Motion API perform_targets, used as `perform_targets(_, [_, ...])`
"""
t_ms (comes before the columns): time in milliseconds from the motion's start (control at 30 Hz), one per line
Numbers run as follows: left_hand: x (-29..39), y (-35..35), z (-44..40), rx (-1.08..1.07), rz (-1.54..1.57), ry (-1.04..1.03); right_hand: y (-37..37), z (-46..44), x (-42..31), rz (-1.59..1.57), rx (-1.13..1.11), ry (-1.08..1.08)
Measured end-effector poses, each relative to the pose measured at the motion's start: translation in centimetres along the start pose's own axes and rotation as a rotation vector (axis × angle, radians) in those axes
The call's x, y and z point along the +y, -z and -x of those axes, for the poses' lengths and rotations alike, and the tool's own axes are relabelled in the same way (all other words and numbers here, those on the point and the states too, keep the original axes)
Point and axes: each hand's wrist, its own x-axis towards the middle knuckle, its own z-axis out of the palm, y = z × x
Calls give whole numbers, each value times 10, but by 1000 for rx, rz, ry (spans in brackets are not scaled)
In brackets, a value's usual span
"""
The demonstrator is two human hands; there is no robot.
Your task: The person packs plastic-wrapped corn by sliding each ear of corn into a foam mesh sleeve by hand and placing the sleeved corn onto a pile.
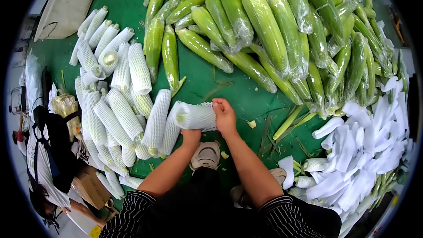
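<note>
Between my two hands, near the middle of the head view, lies a corn ear in a white foam net sleeve (197, 116). My left hand (191, 135) is closed on its lower left part, with most of the fingers hidden beneath it. At the sleeve's right end my right hand (225, 117) pinches the net edge. The ear's pale end shows at the left opening. Just left of it, more netted ears (157, 119) lie in a pile. Farther up, green ears in clear film (264, 26) are heaped on the green surface (198, 72).
Loose white foam sleeves (361, 145) form a heap at the right. A pale sack (69, 2) is at the upper left. Another person (55, 163) bends at the lower left beside a cardboard box (91, 187). Leaf scraps (282, 128) lie right of my hands.
</note>
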Motion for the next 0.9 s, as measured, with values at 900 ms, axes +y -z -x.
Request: perform_targets(900, [172,269,-181,509,727,-116,234,113,-197,1273,-647,208])
